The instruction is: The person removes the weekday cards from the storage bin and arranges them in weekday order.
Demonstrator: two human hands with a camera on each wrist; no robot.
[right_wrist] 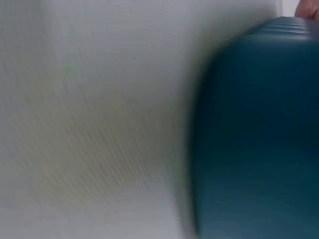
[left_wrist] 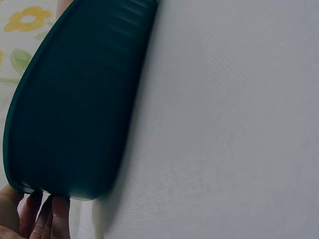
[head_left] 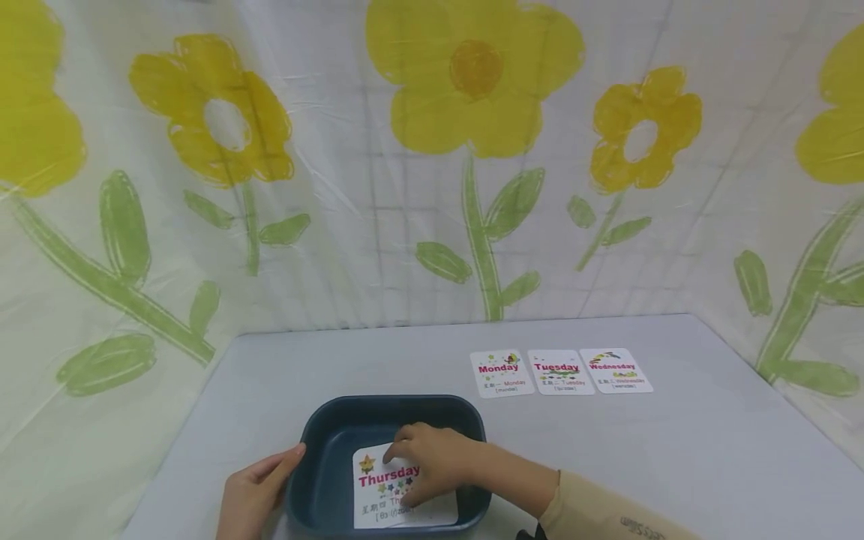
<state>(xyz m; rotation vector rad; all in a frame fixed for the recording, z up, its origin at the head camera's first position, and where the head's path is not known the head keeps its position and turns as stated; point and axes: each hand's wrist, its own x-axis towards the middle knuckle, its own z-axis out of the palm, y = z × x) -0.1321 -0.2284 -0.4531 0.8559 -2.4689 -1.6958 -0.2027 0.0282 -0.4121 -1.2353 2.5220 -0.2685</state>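
Note:
A dark blue basin [head_left: 324,409] stands on the table near the person. At its left end the left hand [head_left: 259,487] holds the rim, and in the left wrist view the fingertips [left_wrist: 61,204] press against the outer wall. Inside lies a white card [head_left: 378,510] printed "Thursday", with a star figure and small coloured stars. Over its right half the right hand [head_left: 435,465] grips it with bent fingers and thumb, hiding some of the print. In the right wrist view the basin's outer wall [right_wrist: 259,139] fills the right side.
Farther back on the white table [head_left: 378,360] three cards lie in a row: Monday [head_left: 502,373], Tuesday [head_left: 561,372] and Wednesday [head_left: 616,370]. A curtain [head_left: 324,262] with large yellow flowers hangs behind and at both sides.

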